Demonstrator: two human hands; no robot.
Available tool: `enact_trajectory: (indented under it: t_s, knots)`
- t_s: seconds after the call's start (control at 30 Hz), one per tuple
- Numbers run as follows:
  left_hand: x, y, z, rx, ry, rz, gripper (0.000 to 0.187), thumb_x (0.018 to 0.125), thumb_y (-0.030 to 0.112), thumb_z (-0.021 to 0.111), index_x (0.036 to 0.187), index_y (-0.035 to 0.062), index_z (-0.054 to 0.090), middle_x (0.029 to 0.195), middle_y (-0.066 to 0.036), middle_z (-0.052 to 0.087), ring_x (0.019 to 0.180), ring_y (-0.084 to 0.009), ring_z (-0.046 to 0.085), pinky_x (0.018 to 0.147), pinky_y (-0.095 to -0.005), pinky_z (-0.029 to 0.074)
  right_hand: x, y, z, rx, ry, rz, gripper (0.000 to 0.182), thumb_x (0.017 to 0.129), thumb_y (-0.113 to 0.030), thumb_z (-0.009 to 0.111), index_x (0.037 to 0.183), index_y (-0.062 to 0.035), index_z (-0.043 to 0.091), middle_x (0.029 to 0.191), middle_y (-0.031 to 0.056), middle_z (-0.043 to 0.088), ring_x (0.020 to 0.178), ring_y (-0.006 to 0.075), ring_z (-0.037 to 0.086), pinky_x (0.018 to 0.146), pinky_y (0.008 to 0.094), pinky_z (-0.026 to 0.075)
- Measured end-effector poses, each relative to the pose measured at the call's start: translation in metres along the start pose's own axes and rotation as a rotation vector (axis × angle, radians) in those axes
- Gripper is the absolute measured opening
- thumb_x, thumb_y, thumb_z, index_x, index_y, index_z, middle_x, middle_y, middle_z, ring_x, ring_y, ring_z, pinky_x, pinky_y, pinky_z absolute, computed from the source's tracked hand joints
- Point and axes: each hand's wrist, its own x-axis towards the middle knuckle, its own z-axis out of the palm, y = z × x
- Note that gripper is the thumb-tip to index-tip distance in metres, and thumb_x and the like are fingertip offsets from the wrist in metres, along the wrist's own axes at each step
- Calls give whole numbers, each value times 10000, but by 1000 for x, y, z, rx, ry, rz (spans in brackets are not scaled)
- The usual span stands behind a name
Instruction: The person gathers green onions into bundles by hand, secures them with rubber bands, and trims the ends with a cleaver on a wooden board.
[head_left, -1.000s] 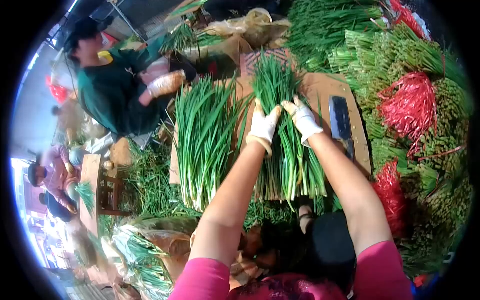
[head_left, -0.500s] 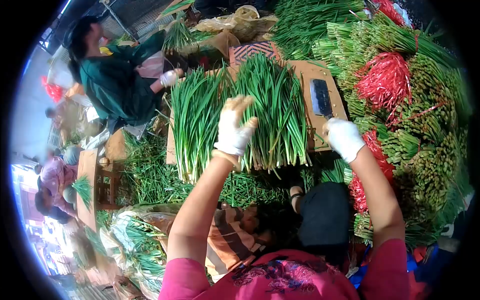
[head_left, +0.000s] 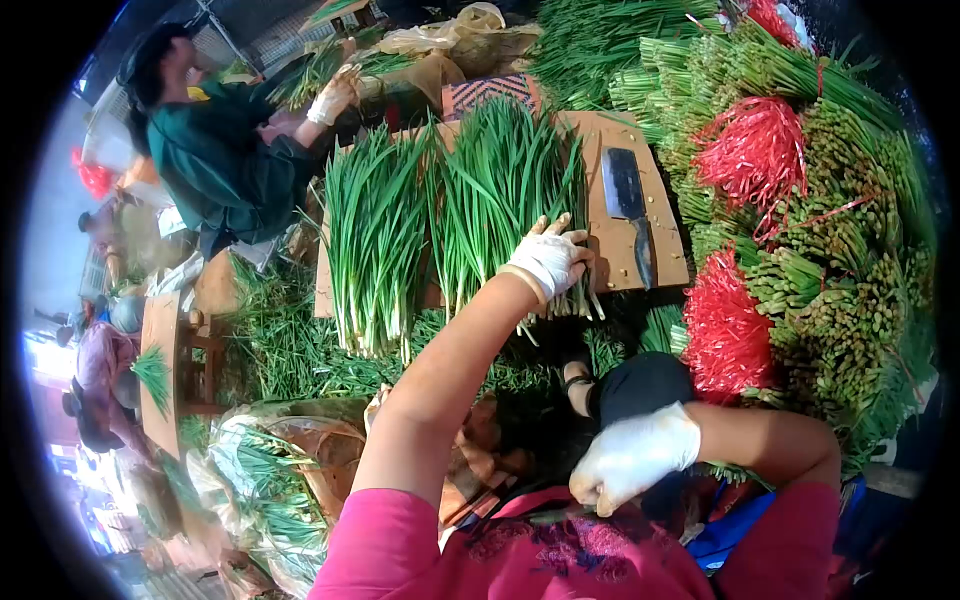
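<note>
Two long bunches of garlic chives (head_left: 375,240) lie side by side on a wooden board (head_left: 664,190), white stem ends toward me. My left hand (head_left: 550,258), in a white glove, rests on the lower right side of the right-hand bunch (head_left: 505,170) with its fingers apart. Low in front of my shirt is my right hand (head_left: 635,458), also gloved, its fingers curled closed; what they hold, if anything, I cannot make out. A cleaver (head_left: 625,190) lies flat on the board right of the chives, handle toward me.
Tied bundles of green stalks (head_left: 850,260) are piled at the right, with red plastic ties (head_left: 728,330) on them. Loose green leaves (head_left: 300,330) cover the ground. A person in dark green (head_left: 215,170) sits at the left. A plastic bag of greens (head_left: 275,480) stands near my left arm.
My left hand has moved right and down onto the right-hand bunch. My right hand has left the cleaver's handle area and come down before my shirt. The other person's gloved hand has risen.
</note>
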Motion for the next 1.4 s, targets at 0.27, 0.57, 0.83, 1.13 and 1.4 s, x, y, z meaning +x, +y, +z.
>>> enact_trajectory:
  t_s: [0.27, 0.57, 0.83, 1.13, 1.4]
  knots:
    - [1, 5, -16, -87, 53, -167, 202, 738, 293, 678, 929, 231, 689, 1257, -41, 536, 1299, -269, 374, 1098, -467, 236, -11, 127, -89, -676, 1146, 572, 242, 702, -191, 714, 889, -79, 609, 807, 135, 636, 795, 315, 643, 682, 407, 505]
    - [8, 6, -14, 4, -82, -103, 456, 834, 327, 606, 1282, 312, 522, 1464, -60, 329, 1385, -275, 226, 1117, -483, 192, -17, 128, -94, -453, 1266, 391, 112, 753, -181, 644, 811, -85, 645, 815, 113, 618, 788, 287, 625, 670, 395, 501]
    - [-12, -46, -70, -735, 414, 33, 268, 911, 204, 565, 1131, 71, 640, 1094, -81, 650, 1031, -164, 578, 944, -289, 416, 41, 51, -40, -534, 300, 482, 328, 816, -371, 572, 832, -76, 717, 820, 129, 691, 716, 285, 660, 618, 375, 510]
    - [-116, -76, -65, -868, 553, -512, 198, 873, 89, 586, 1046, 11, 643, 1048, -63, 675, 924, -106, 595, 831, -235, 462, 112, 78, -24, -528, 462, 371, 258, 798, -333, 571, 786, -94, 667, 817, 129, 653, 733, 312, 644, 660, 425, 511]
    - [-149, -72, -26, -471, 231, -640, 452, 812, 229, 673, 1227, 87, 561, 858, -99, 684, 715, -162, 627, 704, -281, 526, 53, 57, -94, -803, 1261, 249, 417, 792, -140, 594, 1208, -155, 563, 810, 92, 607, 737, 263, 626, 621, 370, 509]
